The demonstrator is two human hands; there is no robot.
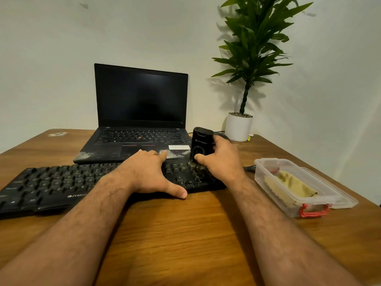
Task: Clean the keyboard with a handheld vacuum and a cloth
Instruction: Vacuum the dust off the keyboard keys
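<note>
Right grip (218, 162) clenched round compact black rigid handheld vacuum (201, 143): light, smooth-sided; hold mid-body. Left grip (152, 172) flat, steadying black plastic keyboard (61, 182) beside it.

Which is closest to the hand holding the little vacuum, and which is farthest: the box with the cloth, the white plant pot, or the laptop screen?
From the right hand:
1. Clear box, just to its right.
2. White plant pot, behind it by the wall.
3. Laptop screen, back and left.

Probably home office: laptop (142, 112), potted plant (247, 69), wooden desk (185, 234).
</note>
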